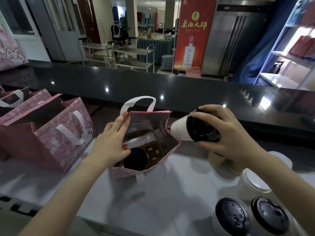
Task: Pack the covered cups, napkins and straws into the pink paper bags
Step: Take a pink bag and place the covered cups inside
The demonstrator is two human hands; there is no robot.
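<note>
An open pink paper bag (150, 120) with white handles stands on the white counter in the middle. Inside it sits one black-lidded cup (135, 159) in a brown cardboard holder (154, 150). My left hand (113, 138) holds the bag's left rim, spreading the mouth. My right hand (219, 128) grips a white cup with a black lid (180, 131) by its lid, tilted with its base toward the bag's right edge, just above the rim.
Several more pink bags (51, 133) stand at the left. More covered cups wait at the lower right: two with black lids (232, 217), one with a white lid (254, 183), others behind my right wrist. A dark raised counter ledge (153, 84) runs behind the bag.
</note>
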